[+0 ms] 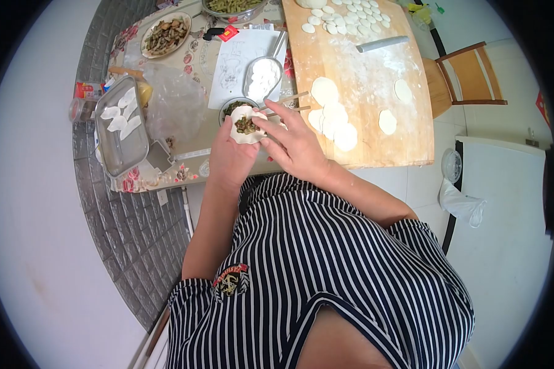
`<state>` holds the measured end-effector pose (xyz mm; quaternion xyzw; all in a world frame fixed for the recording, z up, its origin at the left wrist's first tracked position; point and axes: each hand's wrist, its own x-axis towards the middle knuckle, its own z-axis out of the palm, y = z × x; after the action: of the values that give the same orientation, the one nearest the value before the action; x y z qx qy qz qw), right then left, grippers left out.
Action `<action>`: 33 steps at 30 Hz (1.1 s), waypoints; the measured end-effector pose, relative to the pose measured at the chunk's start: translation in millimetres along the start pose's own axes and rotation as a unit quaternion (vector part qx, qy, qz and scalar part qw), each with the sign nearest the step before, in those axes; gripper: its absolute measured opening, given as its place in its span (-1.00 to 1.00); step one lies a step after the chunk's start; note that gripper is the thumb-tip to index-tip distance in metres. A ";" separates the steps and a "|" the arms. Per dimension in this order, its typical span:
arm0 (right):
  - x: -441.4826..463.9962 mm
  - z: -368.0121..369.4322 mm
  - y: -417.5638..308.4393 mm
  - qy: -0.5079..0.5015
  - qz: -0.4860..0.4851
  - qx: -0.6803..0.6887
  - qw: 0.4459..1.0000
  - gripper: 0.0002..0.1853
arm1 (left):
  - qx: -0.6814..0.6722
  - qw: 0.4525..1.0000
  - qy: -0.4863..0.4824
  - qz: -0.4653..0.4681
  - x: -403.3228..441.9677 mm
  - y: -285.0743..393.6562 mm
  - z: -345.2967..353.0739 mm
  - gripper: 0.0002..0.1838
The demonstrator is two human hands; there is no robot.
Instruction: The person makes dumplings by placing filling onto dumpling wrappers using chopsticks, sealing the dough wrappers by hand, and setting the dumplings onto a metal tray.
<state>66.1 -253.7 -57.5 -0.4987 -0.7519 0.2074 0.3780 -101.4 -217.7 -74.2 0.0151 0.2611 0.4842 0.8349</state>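
Observation:
A round dough wrapper (256,136) with chopped dark green and brown filling (247,125) in its middle rests in my left hand (232,157), which is curled under and beside it. My right hand (297,146) touches the wrapper's right edge with its fingers. Partly hidden just behind the wrapper is a bowl of the same filling (232,109), with chopsticks (294,98) beside it. Beyond that stands a metal scoop of white flour (264,76). Overlapping flat wrappers (335,120) lie to the right on the wooden board.
The floured wooden board (363,80) holds small dough pieces (345,17) and a grey rolling pin (382,44). At the left is a metal tray (124,158) with several folded dumplings (122,118). A plate of food (166,35) stands farther back. A chair (472,74) is at the right.

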 end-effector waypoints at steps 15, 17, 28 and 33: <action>8.8 -13.5 10.8 0.041 -0.203 -0.121 0.971 -0.65 | 0.012 0.996 -0.033 -0.079 -19.8 -1.8 37.8 -0.56; 9.3 -18.6 11.2 0.046 -0.211 -0.109 0.970 -0.68 | -0.018 0.995 -0.063 -0.080 -21.1 -4.8 41.8 -0.61; 7.1 -39.7 3.9 0.043 -0.145 0.090 0.984 -0.89 | 0.249 0.964 -0.064 -0.070 -24.2 -3.2 52.0 -0.60; 6.1 -39.9 8.2 0.041 -0.020 0.265 0.963 -0.91 | 0.458 0.884 -0.091 0.012 -31.8 -9.2 61.2 -0.51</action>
<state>100.5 -247.4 -35.8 -0.3741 -0.6637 0.3711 0.5309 -79.1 -234.6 -10.5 0.4425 0.3766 0.3169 0.7496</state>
